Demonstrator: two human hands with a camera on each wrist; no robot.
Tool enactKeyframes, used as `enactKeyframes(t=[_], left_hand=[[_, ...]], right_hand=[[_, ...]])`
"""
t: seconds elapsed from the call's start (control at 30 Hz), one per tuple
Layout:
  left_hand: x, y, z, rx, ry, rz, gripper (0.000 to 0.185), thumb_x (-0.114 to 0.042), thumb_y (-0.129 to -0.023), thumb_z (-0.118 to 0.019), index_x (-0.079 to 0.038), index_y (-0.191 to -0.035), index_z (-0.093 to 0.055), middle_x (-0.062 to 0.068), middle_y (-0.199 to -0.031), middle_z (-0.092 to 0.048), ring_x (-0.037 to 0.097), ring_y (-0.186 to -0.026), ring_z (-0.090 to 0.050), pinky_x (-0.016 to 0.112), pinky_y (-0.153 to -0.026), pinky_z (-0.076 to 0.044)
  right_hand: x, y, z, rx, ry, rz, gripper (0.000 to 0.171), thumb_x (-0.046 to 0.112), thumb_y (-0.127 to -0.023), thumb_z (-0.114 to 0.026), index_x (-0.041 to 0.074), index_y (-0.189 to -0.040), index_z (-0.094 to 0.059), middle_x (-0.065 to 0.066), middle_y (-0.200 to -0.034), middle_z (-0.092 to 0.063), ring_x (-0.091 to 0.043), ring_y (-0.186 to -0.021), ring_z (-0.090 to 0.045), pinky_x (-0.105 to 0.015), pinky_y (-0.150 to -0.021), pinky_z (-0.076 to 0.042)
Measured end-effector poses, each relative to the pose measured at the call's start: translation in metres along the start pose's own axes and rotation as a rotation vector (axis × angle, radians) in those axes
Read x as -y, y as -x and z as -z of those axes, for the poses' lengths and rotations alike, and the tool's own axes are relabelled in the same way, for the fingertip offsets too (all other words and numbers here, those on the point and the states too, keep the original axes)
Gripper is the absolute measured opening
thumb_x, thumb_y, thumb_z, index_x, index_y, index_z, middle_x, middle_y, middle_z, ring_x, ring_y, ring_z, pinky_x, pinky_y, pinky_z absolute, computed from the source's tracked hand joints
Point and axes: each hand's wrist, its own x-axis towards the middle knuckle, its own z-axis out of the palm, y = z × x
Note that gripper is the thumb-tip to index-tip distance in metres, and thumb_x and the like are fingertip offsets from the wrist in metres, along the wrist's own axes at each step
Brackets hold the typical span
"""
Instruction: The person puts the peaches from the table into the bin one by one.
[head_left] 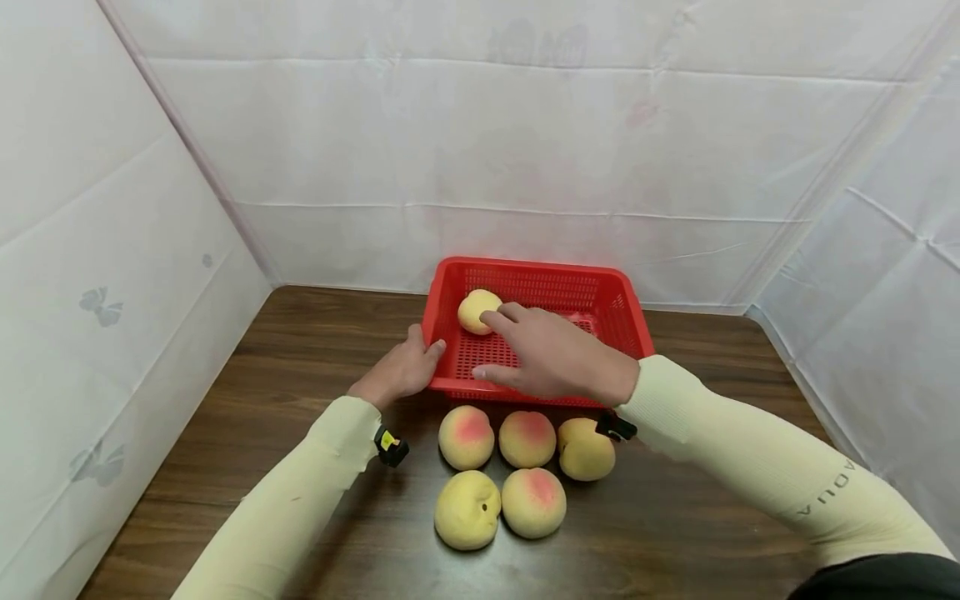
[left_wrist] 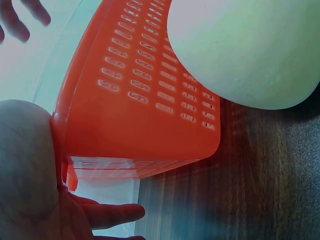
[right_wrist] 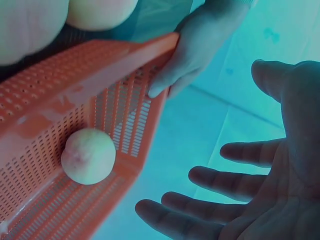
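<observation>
A red plastic basket (head_left: pixel 536 268) with slotted sides stands on the table, and one peach (head_left: pixel 477 312) lies inside near its left end. My left hand (head_left: pixel 402 367) grips the basket's left rim, thumb over the edge and fingers along the outer wall (left_wrist: pixel 120 125). Above the basket, my right hand (head_left: pixel 551 350) is spread with nothing in it; the right wrist view shows its palm and parted fingers (right_wrist: pixel 230 182). Several more peaches sit in front of the basket, among them a pink-tipped peach (head_left: pixel 467 437) and a yellow peach (head_left: pixel 467 510) nearest me.
The dark wood table (head_left: pixel 322 333) is bordered by a pale sheet wall (head_left: pixel 480 150) close behind the basket. More sheeting (head_left: pixel 97 333) rises on the left. One peach (head_left: pixel 587 450) at the right of the group lies below my right wrist.
</observation>
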Motion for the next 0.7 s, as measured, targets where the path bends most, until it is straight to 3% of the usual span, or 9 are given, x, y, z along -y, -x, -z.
enactKeyframes(t=[0.23, 0.7], left_hand=[[0.000, -0.001, 0.003, -0.014, -0.010, -0.017, 0.053, -0.042, -0.111, -0.038, -0.003, -0.145, -0.028, 0.015, -0.105, -0.061, 0.025, -0.089, -0.059, 0.039, -0.082, -0.044], [0.002, -0.003, 0.004, 0.015, 0.009, 0.000, 0.054, -0.042, -0.111, -0.040, -0.003, -0.146, -0.027, 0.015, -0.107, -0.060, 0.025, -0.090, -0.060, 0.037, -0.079, -0.045]], right_hand=[[0.007, 0.025, 0.000, -0.026, 0.008, 0.075, 0.077, 0.060, -0.097, -0.065, 0.016, -0.157, -0.045, -0.007, -0.156, -0.050, -0.028, -0.141, -0.055, -0.048, -0.116, -0.046], [0.016, 0.075, -0.009, -0.071, 0.027, 0.221, 0.074, 0.063, -0.096, -0.064, 0.017, -0.152, -0.050, -0.002, -0.148, -0.057, -0.023, -0.135, -0.057, -0.041, -0.109, -0.052]])
